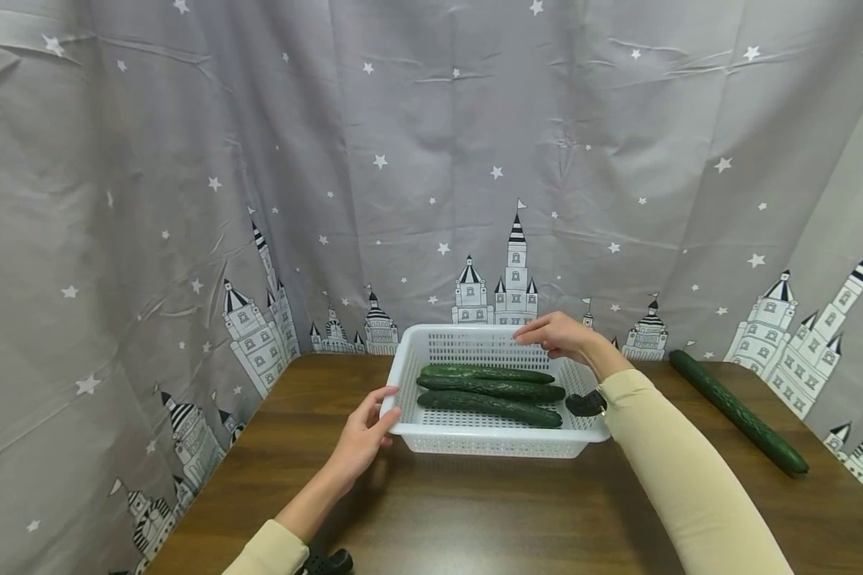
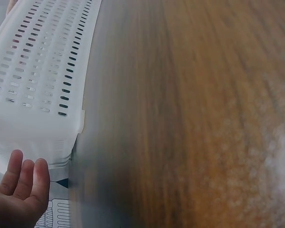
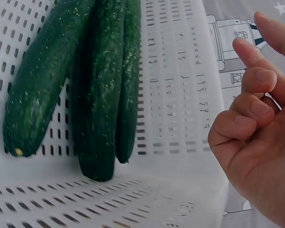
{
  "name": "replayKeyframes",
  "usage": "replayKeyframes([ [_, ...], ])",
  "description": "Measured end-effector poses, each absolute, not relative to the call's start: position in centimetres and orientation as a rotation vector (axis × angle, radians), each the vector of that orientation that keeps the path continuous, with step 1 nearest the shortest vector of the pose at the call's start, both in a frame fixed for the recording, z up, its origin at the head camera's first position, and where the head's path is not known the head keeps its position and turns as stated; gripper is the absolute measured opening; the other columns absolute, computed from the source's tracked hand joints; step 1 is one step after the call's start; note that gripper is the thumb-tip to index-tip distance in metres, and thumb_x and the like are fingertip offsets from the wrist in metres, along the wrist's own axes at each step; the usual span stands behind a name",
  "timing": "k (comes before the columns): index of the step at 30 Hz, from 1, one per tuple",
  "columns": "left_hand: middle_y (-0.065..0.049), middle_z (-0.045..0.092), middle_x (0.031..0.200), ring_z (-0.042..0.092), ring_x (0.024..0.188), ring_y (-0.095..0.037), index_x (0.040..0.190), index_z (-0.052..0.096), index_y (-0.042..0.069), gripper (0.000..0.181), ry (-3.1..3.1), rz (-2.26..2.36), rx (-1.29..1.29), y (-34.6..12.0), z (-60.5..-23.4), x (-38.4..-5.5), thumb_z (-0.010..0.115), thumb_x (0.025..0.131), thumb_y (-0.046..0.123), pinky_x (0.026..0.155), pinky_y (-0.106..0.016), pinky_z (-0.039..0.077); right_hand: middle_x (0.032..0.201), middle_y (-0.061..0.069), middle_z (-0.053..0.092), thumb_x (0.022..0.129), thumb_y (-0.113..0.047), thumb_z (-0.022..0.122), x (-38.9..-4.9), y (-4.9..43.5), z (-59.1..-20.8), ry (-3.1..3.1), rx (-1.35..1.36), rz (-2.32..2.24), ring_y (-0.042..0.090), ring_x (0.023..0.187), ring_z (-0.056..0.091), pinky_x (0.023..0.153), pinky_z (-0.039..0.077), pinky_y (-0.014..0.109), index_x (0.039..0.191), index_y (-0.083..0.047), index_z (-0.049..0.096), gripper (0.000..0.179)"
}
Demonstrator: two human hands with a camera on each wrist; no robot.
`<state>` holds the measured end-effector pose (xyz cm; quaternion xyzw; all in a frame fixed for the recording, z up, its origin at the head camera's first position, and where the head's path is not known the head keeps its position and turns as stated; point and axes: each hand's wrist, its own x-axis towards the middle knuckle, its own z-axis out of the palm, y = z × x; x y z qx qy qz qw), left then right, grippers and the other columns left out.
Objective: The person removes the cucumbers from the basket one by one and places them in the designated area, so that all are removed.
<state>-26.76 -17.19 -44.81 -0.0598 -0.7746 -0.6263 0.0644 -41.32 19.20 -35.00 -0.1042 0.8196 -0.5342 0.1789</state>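
Observation:
A white perforated plastic basket (image 1: 496, 443) is at the back of the wooden table. Three dark green cucumbers lie side by side in it: a rear cucumber (image 1: 485, 373), a middle cucumber (image 1: 492, 389) and a front cucumber (image 1: 489, 408). At the basket's left end, my left hand (image 1: 363, 435) grips the rim between thumb and fingers; the left wrist view shows three of its fingertips (image 2: 41, 172) beside the basket wall. My right hand (image 1: 564, 335) is over the basket's back right part, holding nothing. Its fingers are loosely bent, with the index finger (image 3: 251, 53) straighter than the others.
Another cucumber (image 1: 737, 411) lies slantwise on the table (image 1: 475, 511) at the right. Behind the table hangs a grey curtain (image 1: 417, 160) with stars and castles. A black strap device (image 1: 586, 403) is on the right wrist, with another (image 1: 324, 561) by the left.

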Motion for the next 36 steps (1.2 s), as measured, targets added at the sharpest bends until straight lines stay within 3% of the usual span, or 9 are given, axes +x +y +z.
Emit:
replayKeyframes([
  [10, -0.026, 0.062, 0.107, 0.06, 0.082, -0.015, 0.137, 0.056, 0.017, 0.038, -2.344, -1.885, -0.163, -17.2, -44.8, -26.6, 0.062, 0.1, 0.013, 0.07, -0.035, 0.055, 0.133, 0.012, 0.063, 0.092, -0.021, 0.074, -41.5, 17.8, -36.5, 2.327, -0.26, -1.5, 0.006, 0.052, 0.031, 0.054, 0.033, 0.023, 0.128, -0.006, 0.068, 0.04],
  [19, -0.025, 0.062, 0.107, 0.06, 0.082, -0.015, 0.137, 0.057, 0.016, 0.038, -2.337, -1.889, -0.158, -17.1, -44.8, -26.5, 0.062, 0.1, 0.013, 0.068, -0.032, 0.053, 0.117, 0.005, 0.065, 0.092, -0.025, 0.073, -41.9, 17.2, -38.4, 2.377, -0.224, -1.405, 0.006, 0.054, 0.034, 0.056, 0.032, 0.026, 0.13, -0.006, 0.068, 0.042],
  [24, -0.024, 0.062, 0.109, 0.059, 0.084, -0.016, 0.138, 0.056, 0.016, 0.038, -2.341, -1.888, -0.161, -17.1, -44.7, -26.4, 0.061, 0.101, 0.013, 0.068, -0.031, 0.053, 0.122, 0.007, 0.068, 0.09, -0.026, 0.075, -41.9, 17.2, -39.3, 2.418, -0.207, -1.33, 0.005, 0.054, 0.036, 0.054, 0.033, 0.024, 0.125, -0.008, 0.071, 0.04],
  [27, -0.024, 0.062, 0.111, 0.059, 0.085, -0.016, 0.138, 0.056, 0.016, 0.038, -2.34, -1.89, -0.166, -17.1, -44.7, -26.4, 0.061, 0.101, 0.014, 0.069, -0.032, 0.054, 0.104, 0.0, 0.071, 0.089, -0.025, 0.076, -42.0, 17.3, -39.7, 2.432, -0.224, -1.315, 0.005, 0.05, 0.033, 0.051, 0.031, 0.023, 0.121, -0.008, 0.073, 0.037],
  [30, -0.023, 0.062, 0.111, 0.059, 0.086, -0.016, 0.138, 0.056, 0.017, 0.038, -2.338, -1.892, -0.172, -17.1, -44.6, -26.3, 0.062, 0.101, 0.015, 0.069, -0.033, 0.054, 0.074, -0.007, 0.059, 0.09, -0.025, 0.074, -42.0, 17.5, -40.0, 2.449, -0.255, -1.267, 0.006, 0.049, 0.029, 0.051, 0.031, 0.023, 0.121, -0.007, 0.073, 0.036],
  [36, -0.022, 0.062, 0.113, 0.059, 0.087, -0.016, 0.139, 0.055, 0.017, 0.039, -2.339, -1.899, -0.183, -17.0, -44.4, -26.3, 0.062, 0.101, 0.018, 0.071, -0.036, 0.054, 0.068, -0.01, 0.049, 0.088, -0.028, 0.075, -41.6, 17.6, -40.5, 2.505, -0.226, -1.152, 0.009, 0.05, 0.027, 0.052, 0.031, 0.025, 0.116, -0.01, 0.076, 0.033],
])
